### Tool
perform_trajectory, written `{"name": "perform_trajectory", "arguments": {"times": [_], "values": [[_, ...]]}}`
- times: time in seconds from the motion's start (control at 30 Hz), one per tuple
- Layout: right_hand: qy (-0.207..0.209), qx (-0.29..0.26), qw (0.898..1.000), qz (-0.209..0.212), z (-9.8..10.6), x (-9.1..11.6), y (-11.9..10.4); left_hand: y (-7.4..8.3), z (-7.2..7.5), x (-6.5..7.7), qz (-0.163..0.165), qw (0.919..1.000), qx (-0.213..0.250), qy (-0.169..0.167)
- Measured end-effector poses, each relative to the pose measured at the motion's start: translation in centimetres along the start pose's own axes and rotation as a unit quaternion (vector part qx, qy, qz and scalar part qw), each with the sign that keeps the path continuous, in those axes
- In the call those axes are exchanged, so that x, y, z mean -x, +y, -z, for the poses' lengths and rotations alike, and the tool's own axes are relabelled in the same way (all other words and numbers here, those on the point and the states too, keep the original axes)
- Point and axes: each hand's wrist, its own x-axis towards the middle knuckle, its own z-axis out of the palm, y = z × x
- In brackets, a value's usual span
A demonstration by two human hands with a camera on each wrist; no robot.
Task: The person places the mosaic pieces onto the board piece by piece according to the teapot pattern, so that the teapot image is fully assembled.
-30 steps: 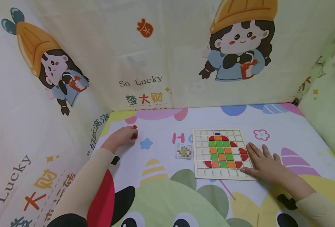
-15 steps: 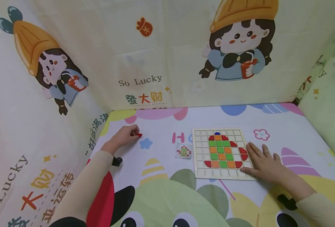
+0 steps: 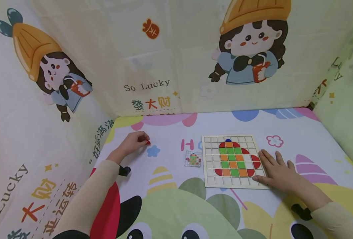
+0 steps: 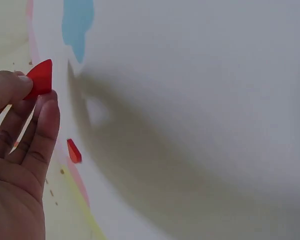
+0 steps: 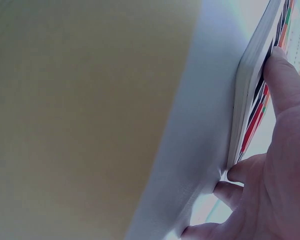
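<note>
Thumb and fingers of my left hand point(image 3: 133, 145) pinch a small red quarter-round tile point(image 4: 42, 77), held up over the cloth in the left wrist view. Below that hand, a second red piece point(image 4: 74, 151) lies on the cloth. My right hand point(image 3: 282, 173) rests with fingers spread at the right side of a pale grid board point(image 3: 211, 181); its thumb touches the board's face in the right wrist view. Green, orange and red tiles, plus one blue piece point(image 3: 228, 140) at the top, form a teapot-like figure in the grid.
A small pattern card point(image 3: 192, 159) with a similar figure lies just left of the board. The cartoon-printed tablecloth point(image 3: 170, 136) spreads under everything. Printed cloth walls point(image 3: 191, 66) stand at the back and on both sides.
My left hand has shifted slightly to the right, and the red tile has turned between its fingers. The right hand and the board stay in place.
</note>
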Motion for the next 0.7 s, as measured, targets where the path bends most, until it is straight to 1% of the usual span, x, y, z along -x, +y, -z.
{"name": "perform_trajectory", "arguments": {"times": [0.17,0.37,0.6,0.7], "values": [[0.0,-0.003,1.0,-0.001,0.1,0.0,0.0,1.2,-0.4,-0.2,-0.009,0.999,0.043,0.002],[0.0,-0.004,1.0,0.0,0.0,0.0,0.0,2.7,-1.2,-0.5,-0.026,0.9968,0.076,0.005],[0.001,-0.006,1.0,0.002,0.1,0.1,0.0,4.6,-2.3,-0.8,-0.032,0.9948,0.097,-0.002],[0.001,-0.007,1.0,0.002,0.1,0.2,-0.1,5.5,-2.8,-0.8,-0.041,0.9938,0.103,-0.006]]}}
